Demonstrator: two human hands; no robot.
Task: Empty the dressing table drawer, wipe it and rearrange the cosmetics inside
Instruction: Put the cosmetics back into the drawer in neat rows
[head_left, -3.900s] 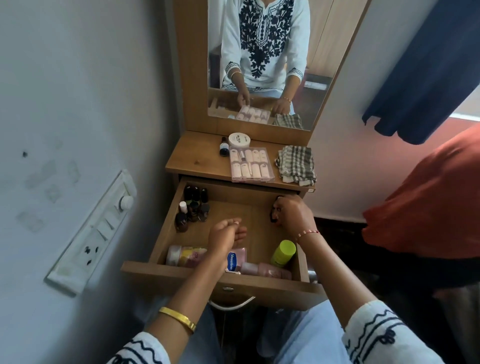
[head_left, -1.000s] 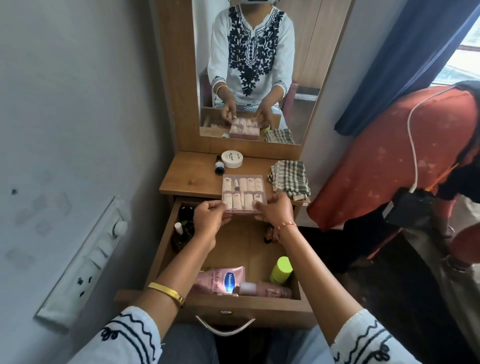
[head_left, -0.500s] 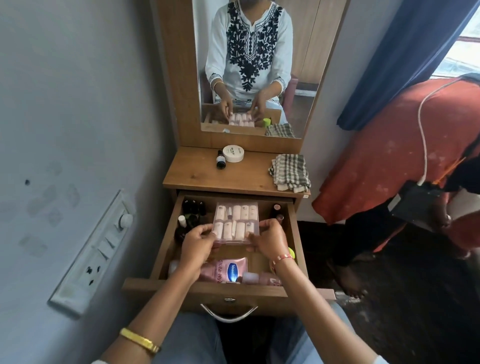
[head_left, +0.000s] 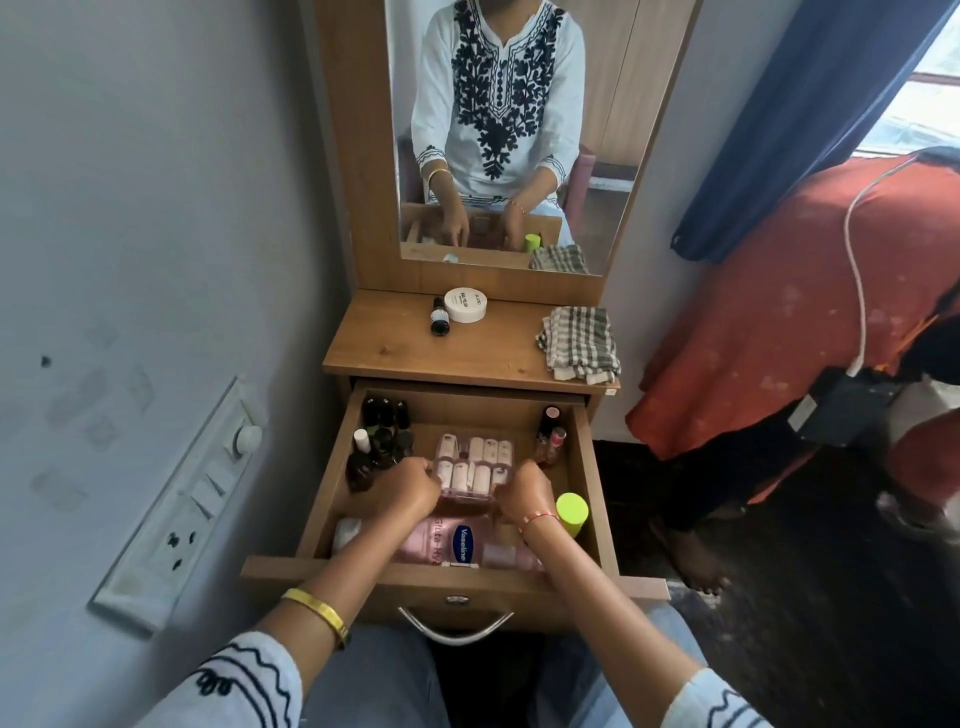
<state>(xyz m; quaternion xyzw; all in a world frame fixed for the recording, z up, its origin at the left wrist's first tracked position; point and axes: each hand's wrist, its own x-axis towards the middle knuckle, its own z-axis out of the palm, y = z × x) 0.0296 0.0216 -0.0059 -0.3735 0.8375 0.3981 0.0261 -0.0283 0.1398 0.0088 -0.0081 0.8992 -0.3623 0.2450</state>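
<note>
- The drawer (head_left: 586, 470) of the dressing table stands pulled out, and the person sits in front of it with both arms reaching in.
- The left hand (head_left: 410, 486) and the right hand (head_left: 522, 493) each have their fingers curled round a near corner of a clear case of small pale bottles (head_left: 475, 462), which lies flat in the middle of the drawer.
- Dark nail polish bottles (head_left: 382, 434) stand clustered in the drawer's far left corner; a few pink and red ones (head_left: 549, 434) stand in the far right corner.
- Along the drawer's front lies a pink Vaseline lotion bottle (head_left: 447, 540) on its side, under the forearms, with a yellow-green capped bottle (head_left: 571, 512) just beside the right wrist.
- On the table top (head_left: 395, 353) above, a white round tub (head_left: 466, 304) touches a small dark bottle (head_left: 439, 317) near the mirror (head_left: 597, 104).
- A folded checked cloth (head_left: 579, 343) rests at the top's right edge, well apart from the tub.
- A second person in an orange garment (head_left: 779, 312) bends over to the right, near a blue curtain (head_left: 789, 104).
</note>
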